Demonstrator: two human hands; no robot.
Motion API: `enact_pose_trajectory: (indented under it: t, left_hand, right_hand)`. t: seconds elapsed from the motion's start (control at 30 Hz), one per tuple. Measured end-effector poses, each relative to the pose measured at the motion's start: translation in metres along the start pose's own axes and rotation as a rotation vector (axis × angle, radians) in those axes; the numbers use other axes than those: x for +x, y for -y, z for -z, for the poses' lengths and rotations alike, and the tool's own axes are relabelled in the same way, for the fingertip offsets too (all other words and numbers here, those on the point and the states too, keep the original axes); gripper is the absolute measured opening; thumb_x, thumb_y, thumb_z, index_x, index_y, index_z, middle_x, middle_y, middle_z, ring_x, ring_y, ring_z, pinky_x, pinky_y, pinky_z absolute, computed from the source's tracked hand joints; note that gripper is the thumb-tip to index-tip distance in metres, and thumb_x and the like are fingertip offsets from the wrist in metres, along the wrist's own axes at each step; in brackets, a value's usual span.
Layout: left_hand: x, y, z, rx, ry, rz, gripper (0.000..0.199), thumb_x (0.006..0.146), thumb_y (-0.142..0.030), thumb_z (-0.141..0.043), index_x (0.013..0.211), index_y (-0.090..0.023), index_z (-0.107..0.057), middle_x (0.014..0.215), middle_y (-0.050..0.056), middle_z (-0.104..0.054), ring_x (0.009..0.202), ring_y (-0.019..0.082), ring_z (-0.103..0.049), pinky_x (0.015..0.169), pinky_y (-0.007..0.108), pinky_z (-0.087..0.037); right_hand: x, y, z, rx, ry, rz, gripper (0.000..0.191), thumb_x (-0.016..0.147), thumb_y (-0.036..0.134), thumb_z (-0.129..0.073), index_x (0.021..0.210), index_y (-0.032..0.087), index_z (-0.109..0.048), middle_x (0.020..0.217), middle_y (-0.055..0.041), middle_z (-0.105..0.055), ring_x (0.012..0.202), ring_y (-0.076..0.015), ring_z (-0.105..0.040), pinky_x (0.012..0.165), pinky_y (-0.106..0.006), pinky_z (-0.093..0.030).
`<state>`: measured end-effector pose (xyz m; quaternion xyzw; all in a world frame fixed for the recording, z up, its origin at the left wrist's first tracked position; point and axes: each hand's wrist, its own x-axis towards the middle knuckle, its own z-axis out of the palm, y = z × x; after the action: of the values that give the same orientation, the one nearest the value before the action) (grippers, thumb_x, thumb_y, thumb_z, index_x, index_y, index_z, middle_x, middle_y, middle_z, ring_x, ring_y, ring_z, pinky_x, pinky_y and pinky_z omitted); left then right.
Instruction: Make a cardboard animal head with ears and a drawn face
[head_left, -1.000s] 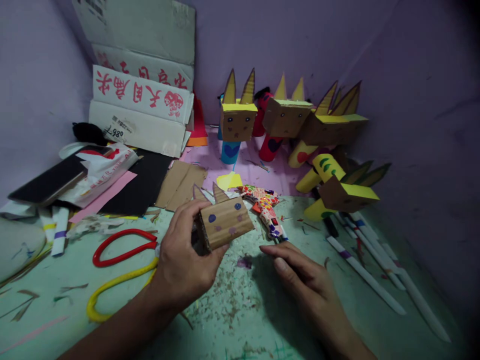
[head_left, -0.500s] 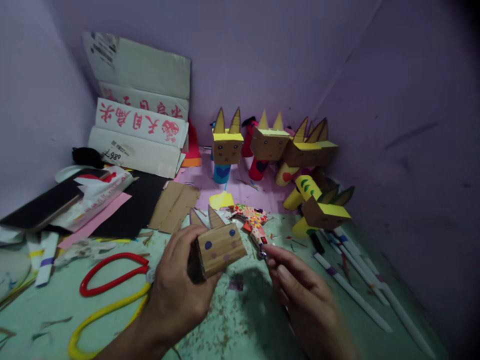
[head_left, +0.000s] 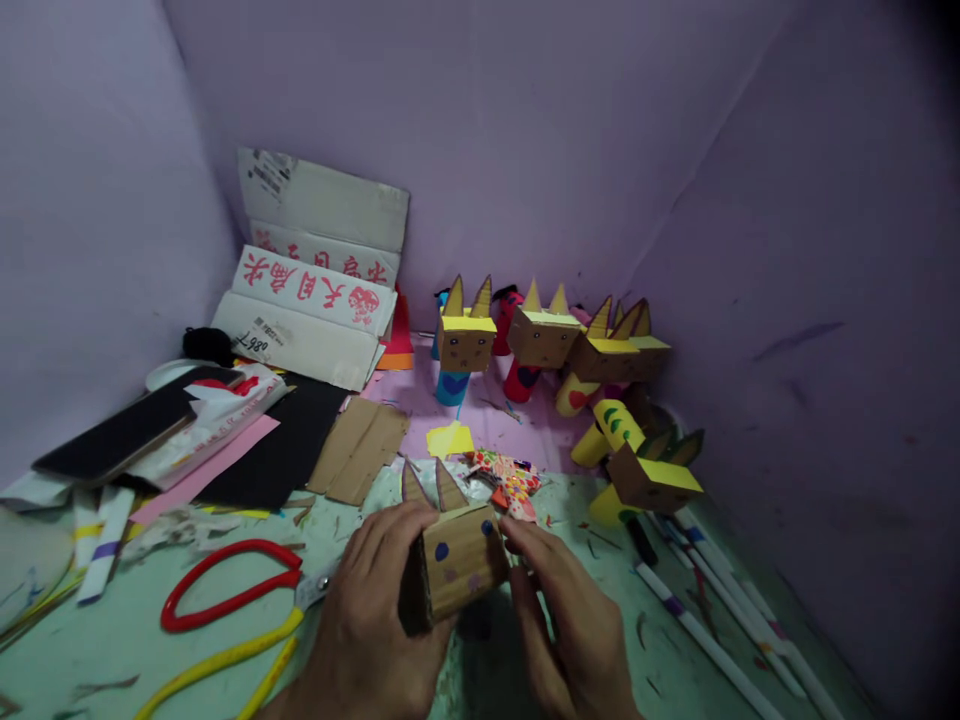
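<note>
While my left hand (head_left: pixel 375 610) grips a small cardboard animal head (head_left: pixel 459 570) from its left side, fingers curled shut around it, my right hand (head_left: pixel 570 630) closes its fingers on the head's right edge. I hold it just above the green table (head_left: pixel 150 660), its two pointed ears up and its blue-dotted face toward me. Red and yellow scissors (head_left: pixel 225 610) lie to the left. A patterned glue gun (head_left: pixel 510 480) rests just behind the head. Finished cardboard animals (head_left: pixel 540 340) stand against the purple wall, and white paper sticks (head_left: pixel 705 640) lie at right.
</note>
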<state>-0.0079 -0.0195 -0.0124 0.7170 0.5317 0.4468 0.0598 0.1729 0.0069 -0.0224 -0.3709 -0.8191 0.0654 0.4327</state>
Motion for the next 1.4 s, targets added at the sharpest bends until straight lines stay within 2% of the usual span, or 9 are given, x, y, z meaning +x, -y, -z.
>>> enact_pose_trajectory:
  t: [0.13,0.47,0.73,0.87,0.97,1.07,1.17,1.27,1.4]
  left_hand:
    - [0.0,0.0,-0.001,0.012,-0.004,-0.012,0.045,0.074,-0.014,-0.059,0.115,-0.017,-0.043,0.105,0.013,-0.057,0.099,0.029,-0.058,0.082,0.05,-0.053]
    - [0.0,-0.002,0.001,0.016,0.009,-0.019,0.045,0.074,-0.012,-0.057,0.116,-0.018,-0.042,0.105,0.013,-0.057,0.099,0.029,-0.057,0.081,0.05,-0.054]
    - [0.001,-0.004,0.002,0.023,0.001,-0.03,0.043,0.076,-0.014,-0.058,0.116,-0.018,-0.043,0.104,0.013,-0.058,0.099,0.029,-0.057,0.081,0.05,-0.054]
    - [0.001,-0.005,0.002,0.024,-0.022,-0.059,0.04,0.077,-0.014,-0.058,0.114,-0.017,-0.043,0.102,0.013,-0.058,0.096,0.029,-0.058,0.079,0.051,-0.054]
    - [0.001,-0.004,0.001,0.019,-0.018,-0.047,0.042,0.077,-0.014,-0.058,0.116,-0.017,-0.043,0.104,0.014,-0.057,0.098,0.029,-0.057,0.08,0.052,-0.053]
    - [0.0,-0.001,0.0,-0.001,0.012,0.014,0.046,0.074,-0.011,-0.057,0.117,-0.018,-0.042,0.107,0.013,-0.056,0.102,0.029,-0.056,0.083,0.053,-0.052]
    - [-0.001,0.0,0.001,-0.018,0.039,0.054,0.047,0.072,-0.009,-0.057,0.117,-0.019,-0.042,0.109,0.013,-0.055,0.103,0.029,-0.055,0.085,0.053,-0.051]
    - [-0.002,0.001,0.001,-0.019,0.024,0.058,0.048,0.072,-0.01,-0.058,0.117,-0.018,-0.042,0.109,0.013,-0.055,0.103,0.029,-0.056,0.084,0.052,-0.051]
    - [-0.001,0.003,0.0,-0.02,0.008,0.056,0.047,0.073,-0.014,-0.059,0.116,-0.019,-0.042,0.108,0.012,-0.056,0.1,0.029,-0.058,0.081,0.05,-0.053]
  right_hand:
    - [-0.004,-0.001,-0.002,-0.076,0.01,0.005,0.045,0.083,0.005,-0.044,0.125,0.02,-0.052,0.113,-0.0112,-0.066,0.102,-0.0225,-0.065,0.079,-0.032,-0.058]
    - [-0.01,-0.004,-0.008,-0.231,-0.012,-0.024,0.043,0.087,0.012,-0.042,0.124,0.03,-0.054,0.107,-0.0063,-0.068,0.089,-0.0206,-0.069,0.068,-0.027,-0.059]
    - [-0.007,-0.003,-0.006,-0.337,0.035,0.055,0.044,0.085,0.011,-0.041,0.124,0.025,-0.054,0.104,-0.0095,-0.069,0.08,-0.0207,-0.071,0.051,-0.024,-0.057]
    - [-0.006,0.003,-0.005,-0.37,0.061,0.01,0.043,0.083,0.014,-0.042,0.122,0.022,-0.056,0.107,-0.0115,-0.068,0.075,-0.0222,-0.071,0.046,-0.026,-0.056]
    - [-0.007,0.006,-0.006,-0.367,0.056,-0.013,0.044,0.083,0.014,-0.042,0.123,0.024,-0.054,0.107,-0.0111,-0.068,0.077,-0.0234,-0.071,0.05,-0.03,-0.058]
    - [-0.009,0.004,-0.008,-0.278,0.018,-0.004,0.051,0.083,0.012,-0.041,0.133,0.022,-0.044,0.115,-0.0127,-0.065,0.095,-0.0256,-0.068,0.067,-0.035,-0.06]
    - [-0.012,0.0,-0.01,-0.175,-0.003,-0.006,0.055,0.083,0.009,-0.041,0.137,0.02,-0.039,0.122,-0.0122,-0.062,0.109,-0.0238,-0.061,0.081,-0.034,-0.056]
    - [-0.011,-0.003,-0.009,-0.104,0.005,-0.005,0.05,0.084,0.007,-0.042,0.133,0.018,-0.043,0.122,-0.0116,-0.062,0.111,-0.0219,-0.06,0.086,-0.033,-0.054]
    - [-0.006,-0.005,-0.008,0.004,-0.03,-0.004,0.042,0.084,0.003,-0.044,0.123,0.017,-0.048,0.111,-0.01,-0.067,0.103,-0.0176,-0.064,0.085,-0.026,-0.054]
